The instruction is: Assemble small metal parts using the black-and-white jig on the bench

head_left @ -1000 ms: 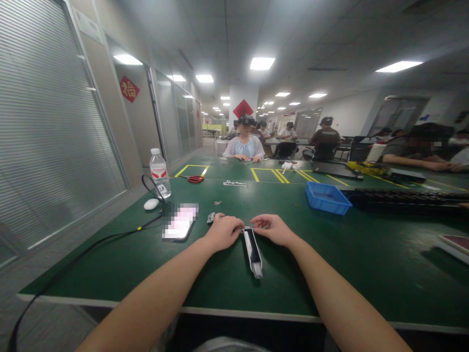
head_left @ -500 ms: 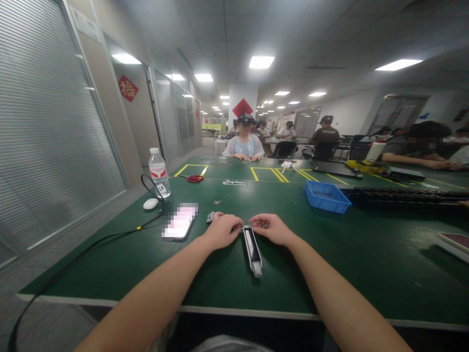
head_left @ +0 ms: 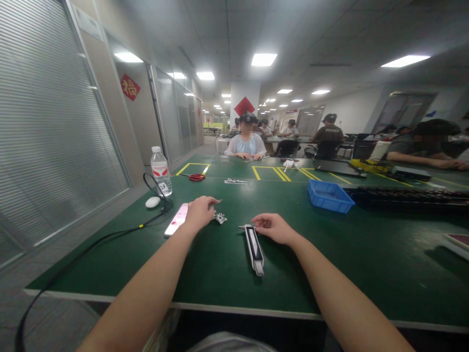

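My left hand (head_left: 200, 213) is stretched over the table beside the phone, its fingertips at a tiny metal piece (head_left: 219, 201); its fingers look apart. Just below those fingers lies a silver metal bracket (head_left: 220, 218) with holes. My right hand (head_left: 274, 228) has its fingers curled at the far end of a long, narrow device (head_left: 254, 248) with a white frame and a dark face. A thin pin (head_left: 241, 227) sticks out leftward from that end. The device lies on the green table, a pale tab at its near end.
Left are a phone (head_left: 176, 221), a water bottle (head_left: 160, 171), a white oval object (head_left: 152, 202) and a black cable (head_left: 110, 236). Farther off lie red-handled scissors (head_left: 197, 177) and small white parts (head_left: 235, 181). A blue bin (head_left: 330, 196) stands right. A person (head_left: 246, 144) sits opposite.
My left hand has left the device's far end and moved left and away from me to the tiny metal piece. The bracket now shows more fully. My right hand stays at the device.
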Action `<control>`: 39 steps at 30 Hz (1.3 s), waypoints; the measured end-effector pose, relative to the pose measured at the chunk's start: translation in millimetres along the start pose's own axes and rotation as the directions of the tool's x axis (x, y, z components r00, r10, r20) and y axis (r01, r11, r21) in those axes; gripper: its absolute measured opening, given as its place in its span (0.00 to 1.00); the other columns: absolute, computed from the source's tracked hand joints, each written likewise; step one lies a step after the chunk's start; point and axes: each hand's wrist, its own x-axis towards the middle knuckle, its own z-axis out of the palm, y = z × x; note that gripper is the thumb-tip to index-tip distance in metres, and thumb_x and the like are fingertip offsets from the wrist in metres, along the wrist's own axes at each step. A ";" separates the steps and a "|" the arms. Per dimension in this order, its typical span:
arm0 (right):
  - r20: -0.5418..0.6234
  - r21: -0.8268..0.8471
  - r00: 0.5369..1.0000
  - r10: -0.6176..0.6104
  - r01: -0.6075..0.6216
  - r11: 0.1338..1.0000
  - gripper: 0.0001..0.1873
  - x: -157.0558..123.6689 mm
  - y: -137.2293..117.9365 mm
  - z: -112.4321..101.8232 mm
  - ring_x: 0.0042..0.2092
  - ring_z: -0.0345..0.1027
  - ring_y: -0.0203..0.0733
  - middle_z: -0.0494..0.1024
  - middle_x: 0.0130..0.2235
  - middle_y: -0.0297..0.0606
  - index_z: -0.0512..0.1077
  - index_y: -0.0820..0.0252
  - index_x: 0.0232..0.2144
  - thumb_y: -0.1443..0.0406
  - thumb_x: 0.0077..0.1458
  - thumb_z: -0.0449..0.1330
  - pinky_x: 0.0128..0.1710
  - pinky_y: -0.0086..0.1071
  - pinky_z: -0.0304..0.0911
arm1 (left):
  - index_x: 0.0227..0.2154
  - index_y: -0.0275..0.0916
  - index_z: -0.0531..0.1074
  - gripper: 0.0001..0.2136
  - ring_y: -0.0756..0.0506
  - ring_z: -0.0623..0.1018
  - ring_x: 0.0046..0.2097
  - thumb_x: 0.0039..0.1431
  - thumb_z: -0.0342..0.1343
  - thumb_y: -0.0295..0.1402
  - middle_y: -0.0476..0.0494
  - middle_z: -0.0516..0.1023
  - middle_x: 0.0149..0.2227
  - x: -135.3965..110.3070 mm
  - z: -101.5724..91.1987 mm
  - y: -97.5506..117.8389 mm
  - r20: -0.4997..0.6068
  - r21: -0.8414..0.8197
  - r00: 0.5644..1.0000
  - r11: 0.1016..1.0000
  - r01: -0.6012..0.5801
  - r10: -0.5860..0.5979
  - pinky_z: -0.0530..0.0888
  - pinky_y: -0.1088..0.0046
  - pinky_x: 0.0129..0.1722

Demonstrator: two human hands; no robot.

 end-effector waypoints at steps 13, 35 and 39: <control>0.018 -0.012 1.000 0.010 -0.010 1.000 0.16 -0.1 1.4 -0.6 0.29 0.64 0.33 0.73 0.29 0.36 0.74 0.65 0.37 0.63 0.43 0.64 0.33 0.31 0.63 | 0.46 0.42 0.72 0.22 0.40 0.73 0.47 0.49 0.56 0.46 0.41 0.73 0.46 -5.1 11.5 -3.9 0.229 0.003 0.958 0.984 -0.177 0.172 0.68 0.68 0.47; 0.024 -0.048 1.000 0.010 -0.009 0.999 0.15 -0.3 -0.3 -1.0 0.30 0.66 0.33 0.74 0.30 0.36 0.74 0.65 0.35 0.63 0.43 0.63 0.35 0.32 0.64 | 0.40 0.40 0.73 0.17 0.46 0.73 0.37 0.42 0.59 0.26 0.45 0.72 0.36 1.0 18.5 -8.3 0.170 -0.103 0.979 0.990 -0.100 0.117 0.70 0.73 0.38; 0.028 -0.046 1.000 0.015 -0.014 0.999 0.15 -0.1 1.6 -0.8 0.30 0.65 0.33 0.73 0.30 0.36 0.74 0.65 0.36 0.64 0.44 0.62 0.34 0.32 0.63 | 0.38 0.38 0.74 0.14 0.47 0.74 0.38 0.46 0.55 0.23 0.45 0.75 0.36 2.5 14.3 -7.6 0.101 -0.143 0.993 0.988 -0.053 0.068 0.69 0.74 0.40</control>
